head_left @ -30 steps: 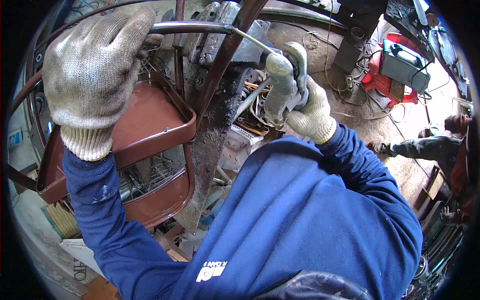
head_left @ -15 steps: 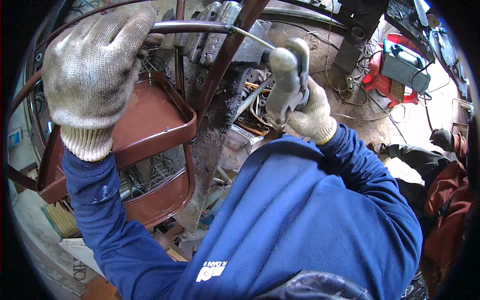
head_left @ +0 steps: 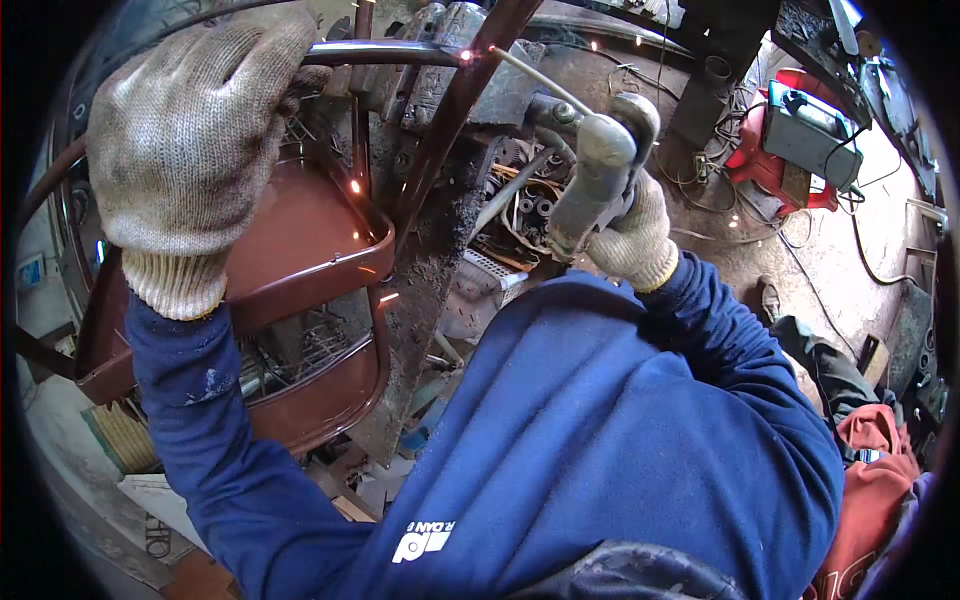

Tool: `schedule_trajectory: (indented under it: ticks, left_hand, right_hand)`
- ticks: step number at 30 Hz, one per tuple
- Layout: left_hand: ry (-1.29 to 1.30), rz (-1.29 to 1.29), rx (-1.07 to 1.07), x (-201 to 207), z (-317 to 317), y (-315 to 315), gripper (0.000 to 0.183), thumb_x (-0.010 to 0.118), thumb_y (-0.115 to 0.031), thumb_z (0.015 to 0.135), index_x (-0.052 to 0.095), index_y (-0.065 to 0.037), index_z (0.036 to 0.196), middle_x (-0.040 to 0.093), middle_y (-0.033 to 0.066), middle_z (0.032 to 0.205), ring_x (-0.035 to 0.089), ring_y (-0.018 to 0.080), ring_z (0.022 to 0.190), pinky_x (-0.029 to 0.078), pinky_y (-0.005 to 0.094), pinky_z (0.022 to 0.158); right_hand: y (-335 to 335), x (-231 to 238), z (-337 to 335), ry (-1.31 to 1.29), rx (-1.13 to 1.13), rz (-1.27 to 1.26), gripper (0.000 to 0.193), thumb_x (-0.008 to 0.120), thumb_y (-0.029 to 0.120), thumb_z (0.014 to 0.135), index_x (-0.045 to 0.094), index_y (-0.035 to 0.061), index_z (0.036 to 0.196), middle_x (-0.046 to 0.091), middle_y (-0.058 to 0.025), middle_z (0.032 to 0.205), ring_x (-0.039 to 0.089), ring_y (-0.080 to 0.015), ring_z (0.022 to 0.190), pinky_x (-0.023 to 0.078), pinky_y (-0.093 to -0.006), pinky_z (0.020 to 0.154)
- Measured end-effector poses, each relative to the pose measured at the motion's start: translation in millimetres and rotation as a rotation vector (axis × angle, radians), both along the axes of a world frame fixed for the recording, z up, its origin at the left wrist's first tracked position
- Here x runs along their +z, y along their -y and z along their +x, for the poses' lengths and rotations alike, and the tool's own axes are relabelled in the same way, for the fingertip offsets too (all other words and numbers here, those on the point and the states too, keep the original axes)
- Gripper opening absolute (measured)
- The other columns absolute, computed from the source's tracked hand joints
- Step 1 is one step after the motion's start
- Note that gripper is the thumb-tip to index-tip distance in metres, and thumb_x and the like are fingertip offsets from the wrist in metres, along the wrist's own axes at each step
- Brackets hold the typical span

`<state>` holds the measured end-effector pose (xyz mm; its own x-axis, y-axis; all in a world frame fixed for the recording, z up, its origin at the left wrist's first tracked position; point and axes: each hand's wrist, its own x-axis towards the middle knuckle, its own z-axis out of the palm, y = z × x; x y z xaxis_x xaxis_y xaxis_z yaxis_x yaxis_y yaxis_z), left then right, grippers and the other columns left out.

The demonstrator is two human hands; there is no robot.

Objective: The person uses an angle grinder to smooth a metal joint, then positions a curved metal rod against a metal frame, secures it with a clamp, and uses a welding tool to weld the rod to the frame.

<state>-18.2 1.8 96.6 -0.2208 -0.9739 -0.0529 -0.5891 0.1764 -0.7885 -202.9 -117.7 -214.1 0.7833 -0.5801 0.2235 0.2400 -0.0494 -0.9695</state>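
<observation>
My left hand (head_left: 195, 140), in a stained knit glove, closes around a curved metal tube (head_left: 385, 53) at the upper left. The tube's end meets a slanted brown frame bar (head_left: 465, 100), and a bright spot glows at that joint. My right hand (head_left: 640, 235), also gloved, holds a grey welding electrode holder (head_left: 598, 165). A thin pale welding rod (head_left: 540, 78) sticks out of the holder, its tip at the bar near the glowing spot. Below the tube sits a brown metal tray (head_left: 270, 220) with a raised rim, part of the framework.
Orange sparks scatter over the tray and floor. Metal parts and wires lie below the bar. A grey box-shaped machine (head_left: 810, 130) rests on a red stool (head_left: 745, 150) at the upper right, with cables around. Another person in a red-orange top (head_left: 870, 480) is at the lower right.
Sparks and a glow have appeared at the joint. My right hand and the electrode holder have shifted slightly right, with the rod tip. The other person has moved lower. My left hand stays put.
</observation>
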Motion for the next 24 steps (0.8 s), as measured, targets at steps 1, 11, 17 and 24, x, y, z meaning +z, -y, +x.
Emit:
schedule_trajectory:
  ticks: [1, 11, 17, 24]
  left_hand:
    - [0.007, 0.005, 0.007, 1, 0, -1, 0.057, 0.078, -0.014, 0.071, 0.066, -0.019, 0.126, 0.071, 0.0060, 0.094, 0.069, 0.0240, 0.081, 0.055, 0.0366, 0.070]
    - [0.008, -0.012, 0.028, -6, 4, -3, 0.051, 0.078, -0.020, 0.075, 0.067, -0.021, 0.125, 0.071, 0.0062, 0.087, 0.068, 0.0238, 0.074, 0.055, 0.0365, 0.066]
    - [0.011, -0.012, 0.037, -9, 5, -9, 0.053, 0.080, -0.020, 0.074, 0.067, -0.021, 0.125, 0.070, 0.0064, 0.088, 0.068, 0.0241, 0.075, 0.055, 0.0367, 0.067]
    - [-0.038, 0.010, 0.065, -4, 3, -4, 0.054, 0.080, -0.017, 0.072, 0.066, -0.020, 0.125, 0.071, 0.0073, 0.089, 0.068, 0.0248, 0.076, 0.054, 0.0370, 0.067]
  right_hand:
    - [-1, 0, 1, -0.023, 0.002, -0.015, 0.035, 0.075, 0.013, 0.073, 0.063, 0.0021, 0.104, 0.071, -0.0149, 0.092, 0.071, -0.0205, 0.085, 0.055, -0.0335, 0.077]
    - [-2, -13, 10, 0.000, -0.027, -0.098, 0.046, 0.081, 0.018, 0.068, 0.062, 0.0035, 0.107, 0.070, -0.0177, 0.092, 0.072, -0.0283, 0.085, 0.055, -0.0368, 0.075]
    - [-9, -25, 12, 0.033, -0.038, -0.067, 0.048, 0.082, 0.018, 0.067, 0.062, 0.0034, 0.108, 0.070, -0.0177, 0.093, 0.072, -0.0292, 0.085, 0.055, -0.0373, 0.075]
    - [-7, -13, 12, 0.024, -0.028, -0.086, 0.046, 0.080, 0.017, 0.067, 0.062, 0.0040, 0.108, 0.070, -0.0181, 0.096, 0.071, -0.0322, 0.086, 0.055, -0.0390, 0.077]
